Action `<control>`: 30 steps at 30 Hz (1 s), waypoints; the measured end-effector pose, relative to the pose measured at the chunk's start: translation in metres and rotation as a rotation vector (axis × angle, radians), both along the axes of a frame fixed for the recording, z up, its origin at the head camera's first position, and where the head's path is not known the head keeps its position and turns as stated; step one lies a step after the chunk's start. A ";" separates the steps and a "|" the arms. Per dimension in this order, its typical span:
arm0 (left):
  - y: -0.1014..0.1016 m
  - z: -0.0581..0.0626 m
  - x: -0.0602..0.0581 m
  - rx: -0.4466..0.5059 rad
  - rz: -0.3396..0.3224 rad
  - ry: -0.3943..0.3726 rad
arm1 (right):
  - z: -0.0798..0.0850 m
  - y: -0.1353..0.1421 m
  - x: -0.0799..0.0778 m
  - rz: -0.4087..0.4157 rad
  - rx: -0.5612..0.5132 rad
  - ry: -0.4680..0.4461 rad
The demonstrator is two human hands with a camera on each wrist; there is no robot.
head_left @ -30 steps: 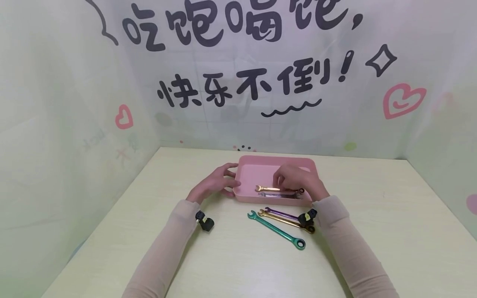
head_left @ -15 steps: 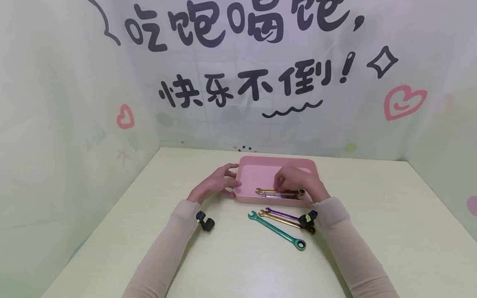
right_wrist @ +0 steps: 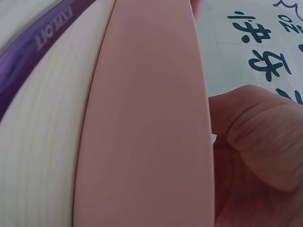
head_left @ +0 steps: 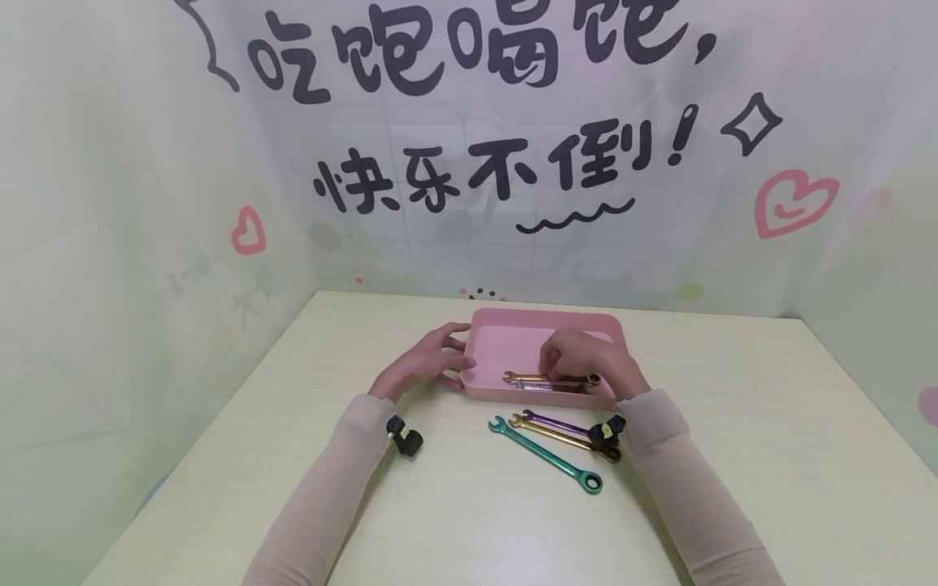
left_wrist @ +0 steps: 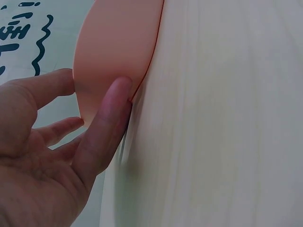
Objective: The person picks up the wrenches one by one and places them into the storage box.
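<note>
A shallow pink tray [head_left: 538, 396] lies near the back of the table. At its left end my left hand [head_left: 425, 358] holds the wall; in the left wrist view the thumb [left_wrist: 106, 123] lies along the outer side while the fingers reach the rim. Reaching inside the tray, my right hand [head_left: 579, 352] pinches a gold combination wrench [head_left: 519, 378] at mid-length with bent fingers. Just in front of it, along the near wall, lies a silvery wrench [head_left: 538, 387]. From the right wrist, the tray wall [right_wrist: 147, 118] hides the fingertips and the wrench.
Before the tray, a purple wrench [head_left: 553, 421], a second gold wrench [head_left: 551, 430] and a green wrench [head_left: 544, 454] lie on the table [head_left: 440, 505]. My right wrist camera overlaps the ring ends of the first two. A printed cloth [head_left: 410, 260] hangs behind the table.
The gold wrench in the tray has come slightly nearer the silvery one, with my right hand still on it. My left hand stays at the tray's left end.
</note>
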State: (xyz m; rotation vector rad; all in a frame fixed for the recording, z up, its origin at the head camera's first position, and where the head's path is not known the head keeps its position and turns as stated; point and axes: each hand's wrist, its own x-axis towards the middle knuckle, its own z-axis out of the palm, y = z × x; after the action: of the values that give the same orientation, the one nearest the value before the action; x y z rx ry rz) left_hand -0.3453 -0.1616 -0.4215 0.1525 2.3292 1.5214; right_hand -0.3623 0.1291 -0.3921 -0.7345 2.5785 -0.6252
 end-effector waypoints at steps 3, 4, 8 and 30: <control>0.001 0.001 0.000 -0.006 -0.001 0.003 | 0.001 0.000 0.000 0.012 0.009 0.012; 0.001 0.001 0.000 -0.008 0.000 0.003 | 0.001 0.000 0.000 0.017 0.013 0.017; 0.001 0.001 0.001 -0.013 0.002 0.004 | 0.003 0.001 0.000 0.019 0.026 0.016; -0.001 -0.001 0.001 -0.017 0.001 0.011 | 0.042 -0.012 0.035 0.128 0.006 0.170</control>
State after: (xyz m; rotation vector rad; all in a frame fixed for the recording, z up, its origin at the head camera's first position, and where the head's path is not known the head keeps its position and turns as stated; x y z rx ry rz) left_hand -0.3441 -0.1627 -0.4222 0.1553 2.3508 1.5045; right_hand -0.3273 0.1168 -0.3503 -0.9806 2.6572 -0.5364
